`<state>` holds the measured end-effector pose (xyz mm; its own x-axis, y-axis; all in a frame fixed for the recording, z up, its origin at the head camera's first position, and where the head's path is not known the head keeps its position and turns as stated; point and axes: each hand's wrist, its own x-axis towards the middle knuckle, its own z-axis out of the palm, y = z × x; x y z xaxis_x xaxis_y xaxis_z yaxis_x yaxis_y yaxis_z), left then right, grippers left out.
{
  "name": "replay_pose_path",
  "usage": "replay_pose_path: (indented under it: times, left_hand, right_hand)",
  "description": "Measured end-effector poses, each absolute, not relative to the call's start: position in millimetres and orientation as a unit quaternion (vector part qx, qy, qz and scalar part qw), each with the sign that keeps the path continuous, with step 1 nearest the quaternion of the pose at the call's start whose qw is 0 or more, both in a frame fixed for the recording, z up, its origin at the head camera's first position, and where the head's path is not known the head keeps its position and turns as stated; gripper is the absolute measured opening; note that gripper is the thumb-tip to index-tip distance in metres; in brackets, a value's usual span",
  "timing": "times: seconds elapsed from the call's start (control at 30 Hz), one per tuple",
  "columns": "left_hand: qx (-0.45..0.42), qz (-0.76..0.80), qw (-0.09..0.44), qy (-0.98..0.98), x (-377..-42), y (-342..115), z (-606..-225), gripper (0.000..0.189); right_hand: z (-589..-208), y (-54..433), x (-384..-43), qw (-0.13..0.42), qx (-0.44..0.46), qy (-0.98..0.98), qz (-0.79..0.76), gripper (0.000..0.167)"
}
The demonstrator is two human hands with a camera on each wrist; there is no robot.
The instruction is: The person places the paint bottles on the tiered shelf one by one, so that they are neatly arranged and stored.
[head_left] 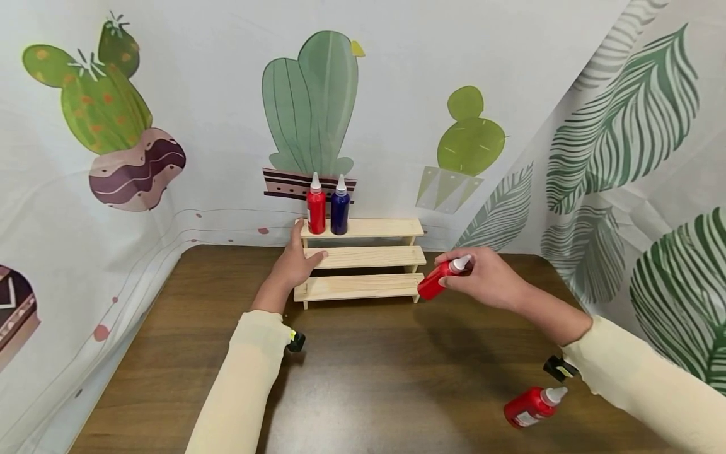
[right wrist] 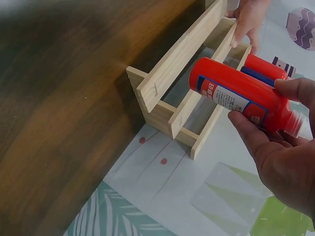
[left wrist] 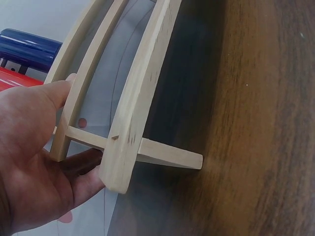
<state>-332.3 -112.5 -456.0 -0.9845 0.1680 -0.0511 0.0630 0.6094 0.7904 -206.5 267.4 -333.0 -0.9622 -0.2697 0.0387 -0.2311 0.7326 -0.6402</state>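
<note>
A three-tier wooden rack [head_left: 363, 287] stands at the back of the table. My left hand [head_left: 293, 261] grips its left end, the thumb over the middle shelf and the fingers around the side, as the left wrist view [left wrist: 34, 152] shows up close. Beside the rack's right end, my right hand [head_left: 488, 277] holds a red squeeze bottle [right wrist: 236, 93] by its upper part, thumb and fingers on opposite sides. This bottle is tilted, its white nozzle pointing up and right in the head view. On the top shelf, a red bottle [head_left: 316, 211] and a dark blue bottle [head_left: 339, 213] stand upright at the left.
Another red bottle [head_left: 527, 408] lies on its side at the front right of the brown table [head_left: 363, 378], below my right forearm. Behind the rack hangs a white cloth [head_left: 391, 94] printed with cacti and leaves. Dark wrist cameras [head_left: 560, 368] sit at both cuffs.
</note>
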Motion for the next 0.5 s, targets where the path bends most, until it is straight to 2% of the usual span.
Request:
replay_pose_path:
  times: [0.23,0.5]
  left_hand:
    - [0.066,0.437,0.062,0.895,-333.9,-112.4,-456.1,0.100]
    - [0.062,0.435,0.063,0.896,-333.6,-111.9,-455.5,0.100]
  right_hand:
    - [-330.5,262.8,-211.8,0.015,-0.131,0.931,-0.339,0.036]
    - [-330.2,259.9,-216.3,0.025,-0.119,0.923,-0.365,0.036]
